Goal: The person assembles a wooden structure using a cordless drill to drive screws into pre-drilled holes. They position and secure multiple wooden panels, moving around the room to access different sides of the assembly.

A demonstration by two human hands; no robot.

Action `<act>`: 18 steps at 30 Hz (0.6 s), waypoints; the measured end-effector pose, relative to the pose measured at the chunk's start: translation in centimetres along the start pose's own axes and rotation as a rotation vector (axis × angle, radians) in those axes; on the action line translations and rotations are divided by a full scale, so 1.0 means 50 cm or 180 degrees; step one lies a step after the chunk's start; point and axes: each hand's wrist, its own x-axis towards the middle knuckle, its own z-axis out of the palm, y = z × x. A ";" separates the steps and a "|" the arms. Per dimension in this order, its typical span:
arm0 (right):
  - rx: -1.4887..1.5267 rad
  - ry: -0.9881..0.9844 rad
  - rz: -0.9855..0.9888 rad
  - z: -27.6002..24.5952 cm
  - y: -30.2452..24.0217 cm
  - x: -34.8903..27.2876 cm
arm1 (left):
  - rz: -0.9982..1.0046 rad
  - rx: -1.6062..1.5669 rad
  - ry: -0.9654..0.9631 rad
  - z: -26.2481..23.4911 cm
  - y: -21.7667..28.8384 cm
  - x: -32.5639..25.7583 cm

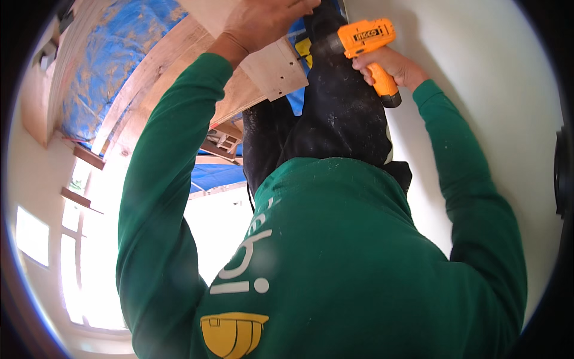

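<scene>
The fingers of the right hand [397, 66] are wrapped tight around the orange grip of a cordless drill [369, 45], thumb side toward the body of the tool, the trigger finger hidden behind the handle. The left hand [263, 21] lies flat on a pale wooden board [278, 69], its fingers stretched forward and pressed down together on the upper face, near the top edge of the view; how far they curl over the far side cannot be told.

The drill sits just right of the board's squared end, its dark nose pointing left at that end, where a few small holes show near the corner. Whether the bit already touches the wood is too small to tell. The board runs up and left from there, over the person's dark trousers [335, 113], with more timber planks [149, 78] and a blue tarpaulin [113, 54] beyond, and a white wall [478, 66] on the right.

The drill looks compact and fairly light, stiff-bodied, its moulded handle the natural place to hold it with one hand. The board looks rigid and thick enough to stay flat, likely to shift when pushed from the end, so a palm braced on it close to the drilled corner seems the sound grip.
</scene>
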 end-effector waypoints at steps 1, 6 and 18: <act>-0.0044 -0.0002 0.0067 -0.002 -0.001 -0.002 | 0.0063 0.0080 0.0117 0.006 0.000 -0.005; 0.0392 0.0411 0.0004 0.029 -0.053 -0.047 | -0.1569 0.0372 0.0284 -0.064 0.160 -0.120; -0.1308 0.0677 -0.1760 0.326 -0.235 -0.259 | -0.4159 -0.4163 0.6881 0.053 0.761 -0.819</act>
